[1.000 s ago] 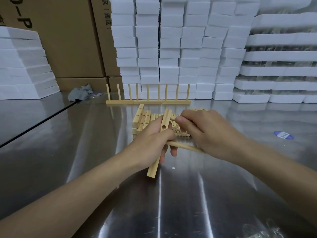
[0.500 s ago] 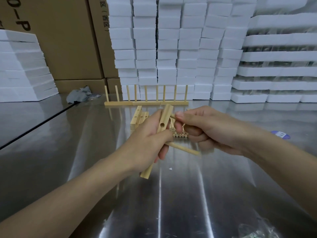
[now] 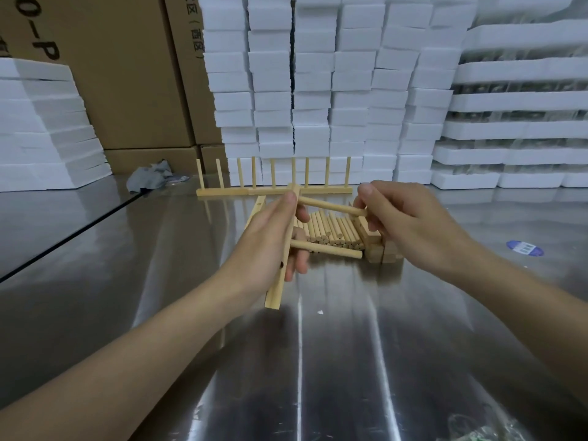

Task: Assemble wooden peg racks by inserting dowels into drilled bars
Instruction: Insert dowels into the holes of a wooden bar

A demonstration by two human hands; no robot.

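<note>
**Head view: drilled bar in the left hand, two dowels seated**

We see the left hand (image 3: 270, 246) wrapped round a drilled bar (image 3: 277, 289), thumb along its near face and fingers curled behind it. The bar is held above the steel table (image 3: 318, 370), tilted, its top end leaning away from us. Two dowels stick out of it to the right, roughly parallel. The upper dowel (image 3: 331, 207) leaves the bar just by the left thumb tip, and the lower dowel (image 3: 327, 249) leaves it lower down, among the left fingers.

The right hand (image 3: 410, 227) sits at the free end of the upper dowel. Its fingers are curled and touch that end, and the thumb is raised above it. We cannot tell whether they actually clamp the dowel.

Behind the hands, a pile of loose dowels (image 3: 331, 229) lies on the table, with a stack of bars (image 3: 380, 248) just to its right. Further back stands a finished rack (image 3: 273, 190) with its pegs upright.

White foam blocks (image 3: 318, 90) and cardboard boxes (image 3: 127, 74) fill the background. A grey rag (image 3: 149, 179) lies to the left and a blue sticker (image 3: 524, 248) to the right.
</note>
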